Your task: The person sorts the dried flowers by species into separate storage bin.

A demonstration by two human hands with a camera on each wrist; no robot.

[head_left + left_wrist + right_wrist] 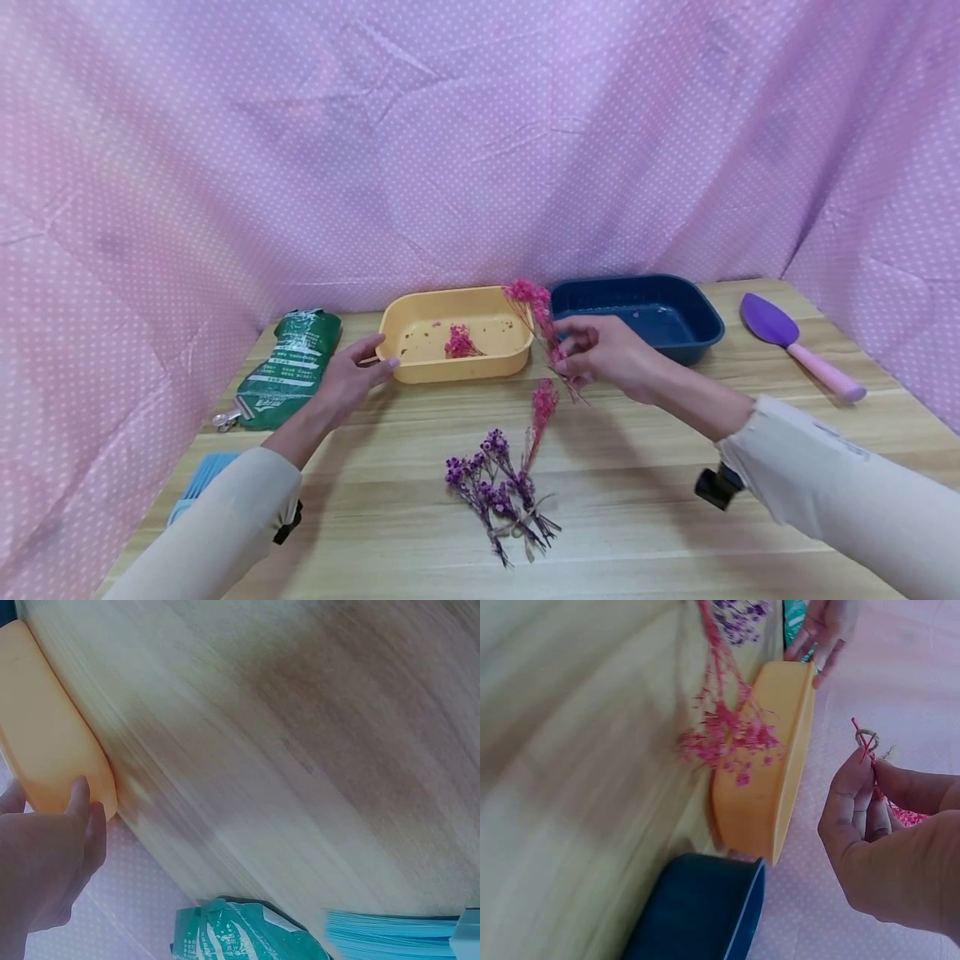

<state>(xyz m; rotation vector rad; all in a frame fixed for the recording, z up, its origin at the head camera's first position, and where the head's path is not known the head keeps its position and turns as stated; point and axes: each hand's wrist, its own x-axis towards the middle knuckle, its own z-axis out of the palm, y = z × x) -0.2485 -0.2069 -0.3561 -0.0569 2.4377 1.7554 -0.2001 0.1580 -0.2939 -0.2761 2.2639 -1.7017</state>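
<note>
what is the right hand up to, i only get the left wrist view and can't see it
Observer: The right hand pinches a sprig of pink flowers.
Operator: ok and what's inside the yellow tray, i only see it from outside
Observer: A small pink flower cluster lies in it.
Operator: what about past the dark blue tray, on its right
Observer: A scoop with a purple blade and a pink handle lies there on the table.
</note>
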